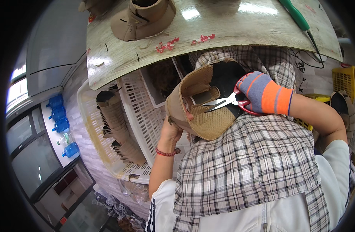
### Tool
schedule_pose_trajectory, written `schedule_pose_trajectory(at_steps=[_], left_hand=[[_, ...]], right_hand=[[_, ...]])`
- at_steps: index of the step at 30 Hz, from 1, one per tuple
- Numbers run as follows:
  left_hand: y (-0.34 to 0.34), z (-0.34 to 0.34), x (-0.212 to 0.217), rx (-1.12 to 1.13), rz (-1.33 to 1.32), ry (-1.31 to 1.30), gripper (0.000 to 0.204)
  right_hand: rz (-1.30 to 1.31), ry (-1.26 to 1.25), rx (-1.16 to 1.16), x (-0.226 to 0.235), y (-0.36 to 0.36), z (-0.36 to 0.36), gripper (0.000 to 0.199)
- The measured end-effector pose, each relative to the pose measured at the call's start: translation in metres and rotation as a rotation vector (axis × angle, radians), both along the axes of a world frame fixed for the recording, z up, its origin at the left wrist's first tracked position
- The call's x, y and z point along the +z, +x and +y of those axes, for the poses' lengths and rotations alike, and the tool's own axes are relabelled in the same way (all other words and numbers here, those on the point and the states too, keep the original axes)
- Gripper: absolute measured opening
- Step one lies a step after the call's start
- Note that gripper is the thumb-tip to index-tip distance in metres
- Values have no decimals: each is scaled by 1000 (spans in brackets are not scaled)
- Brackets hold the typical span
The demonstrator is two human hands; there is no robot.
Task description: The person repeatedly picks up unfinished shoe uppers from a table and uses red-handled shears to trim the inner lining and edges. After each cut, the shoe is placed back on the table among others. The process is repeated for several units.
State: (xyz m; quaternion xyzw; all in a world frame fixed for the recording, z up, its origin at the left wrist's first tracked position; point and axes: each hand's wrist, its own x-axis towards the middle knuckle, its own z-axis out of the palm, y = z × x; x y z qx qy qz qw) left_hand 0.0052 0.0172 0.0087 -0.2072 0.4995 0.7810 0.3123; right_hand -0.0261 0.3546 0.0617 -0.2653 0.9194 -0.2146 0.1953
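My left hand (170,131) grips the lower edge of a tan woven visor hat (200,116), held over my lap with its inside facing up. My right hand (262,94), in a grey and orange work glove, is shut on red-handled scissors (227,101). The blades point left into the hat's inner band. A plaid apron (247,162) covers my lap beneath the hat.
A wooden table (224,27) lies ahead with another tan visor (142,17) and a green-handled tool (297,15) on it. White slotted baskets (142,112) at my left hold stacked visors (115,127). A yellow crate (345,79) stands at the right.
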Motion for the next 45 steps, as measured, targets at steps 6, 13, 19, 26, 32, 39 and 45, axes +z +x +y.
schedule_pose_trajectory(at_steps=[6, 13, 19, 26, 32, 39, 45], left_hand=[[4, -5, -2, -13, -22, -24, 28], [4, -5, -2, 0, -12, -13, 31], [3, -1, 4, -23, 5, -65, 36], [4, -4, 2, -29, -14, -62, 39], [4, -5, -4, 11, -100, -16, 41], [4, -1, 1, -18, -142, 21, 45], [6, 2, -3, 44, -158, 68, 41]], right_hand=[[110, 146, 88, -2, -5, 6, 31], [144, 75, -7, 14, -6, 21, 29], [19, -18, -6, 7, -4, 8, 30], [31, 187, -17, 1, -1, 18, 28], [122, -70, 11, -10, 5, 4, 28], [149, -13, -30, -1, -7, -2, 33], [-55, 143, 47, 14, -21, -23, 86]])
